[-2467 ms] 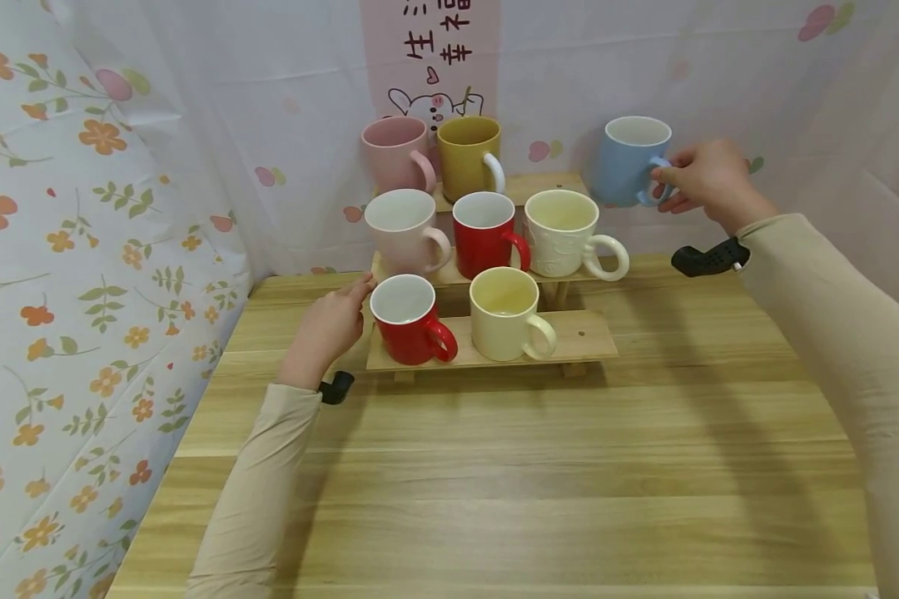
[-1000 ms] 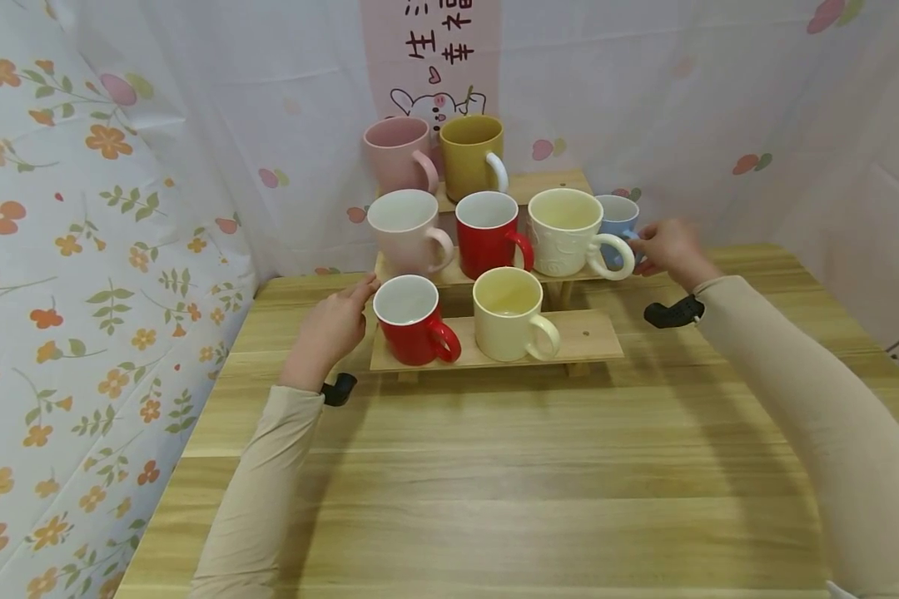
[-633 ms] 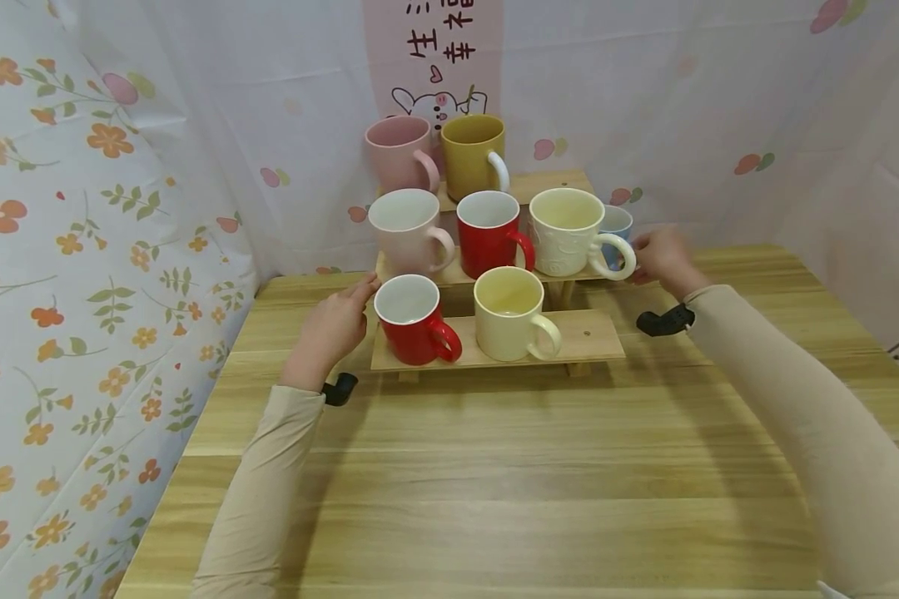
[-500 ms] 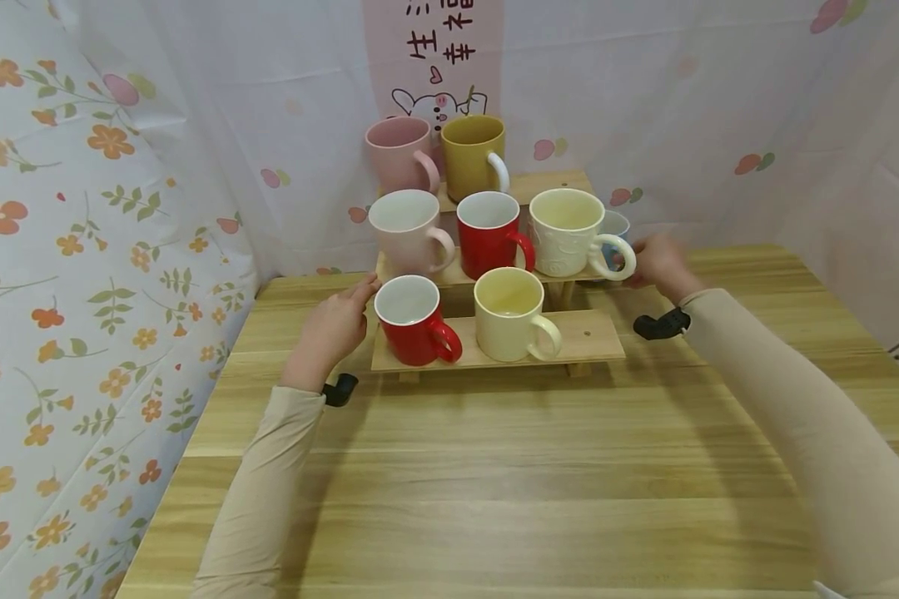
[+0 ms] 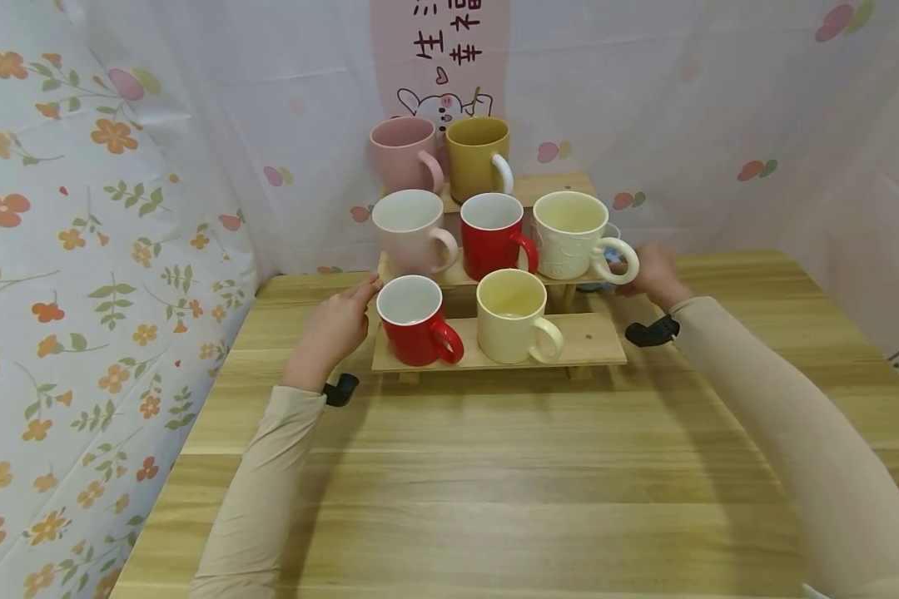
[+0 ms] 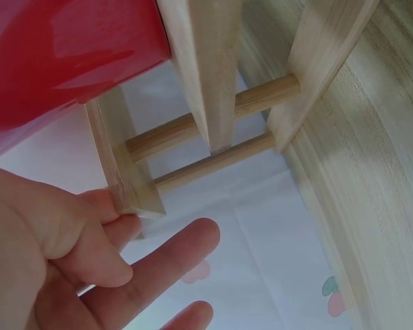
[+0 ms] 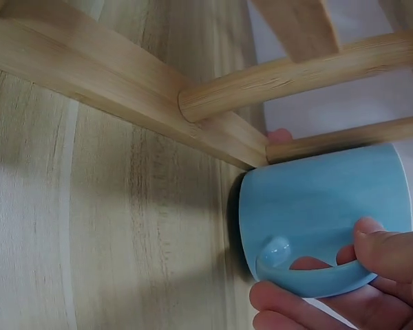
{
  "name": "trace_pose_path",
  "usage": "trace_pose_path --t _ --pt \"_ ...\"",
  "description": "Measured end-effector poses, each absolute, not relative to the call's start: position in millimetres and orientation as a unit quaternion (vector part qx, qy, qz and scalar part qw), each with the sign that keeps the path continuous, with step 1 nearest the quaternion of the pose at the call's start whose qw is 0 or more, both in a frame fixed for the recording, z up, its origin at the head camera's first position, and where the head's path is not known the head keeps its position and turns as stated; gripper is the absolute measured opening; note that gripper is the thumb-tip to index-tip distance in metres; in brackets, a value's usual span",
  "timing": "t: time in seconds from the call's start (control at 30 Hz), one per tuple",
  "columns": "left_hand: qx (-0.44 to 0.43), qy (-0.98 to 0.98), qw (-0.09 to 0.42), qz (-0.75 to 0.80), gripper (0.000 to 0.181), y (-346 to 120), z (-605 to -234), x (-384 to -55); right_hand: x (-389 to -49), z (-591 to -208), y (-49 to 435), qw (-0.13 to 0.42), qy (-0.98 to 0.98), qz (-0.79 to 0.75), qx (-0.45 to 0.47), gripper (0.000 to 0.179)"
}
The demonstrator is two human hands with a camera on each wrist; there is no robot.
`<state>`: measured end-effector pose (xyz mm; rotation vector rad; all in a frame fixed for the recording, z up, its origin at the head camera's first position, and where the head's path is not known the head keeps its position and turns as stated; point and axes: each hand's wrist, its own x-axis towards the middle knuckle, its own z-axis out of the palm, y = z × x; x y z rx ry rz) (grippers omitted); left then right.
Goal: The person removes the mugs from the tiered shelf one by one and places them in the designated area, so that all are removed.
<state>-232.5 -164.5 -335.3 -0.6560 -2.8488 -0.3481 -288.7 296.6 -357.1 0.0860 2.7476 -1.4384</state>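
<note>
A light blue mug is beside the foot of the wooden stand, its base at or just above the tabletop. My right hand holds its handle, thumb on top and fingers beneath. In the head view that right hand is behind the ring handle of an embossed cream mug, which largely hides the blue mug. At the other end, my left hand grips the left end of the stand's middle board between thumb and fingers, other fingers extended. A red mug is near it.
On the three-tier stand are several more mugs: pink and mustard on top, pale pink and red in the middle, pale yellow below. A printed curtain hangs behind the wooden table.
My right hand has carried the blue mug from beside the top tier down and left, to table level behind the stand's right end. The left hand stays at the board's end.
</note>
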Motion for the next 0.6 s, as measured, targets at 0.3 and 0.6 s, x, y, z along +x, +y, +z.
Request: trace_pose_path --t 0.3,0.6 --pt "-0.218 -0.965 0.094 -0.115 0.052 -163.7 -335.6 -231.7 -286.8 -365.8 295.9 0.015 0.871 -0.49 0.025 0.026" --pt "-0.213 -0.966 0.104 -0.107 0.053 -162.4 -337.1 -231.7 -285.6 -366.2 296.0 0.022 0.851 -0.524 0.025 0.021"
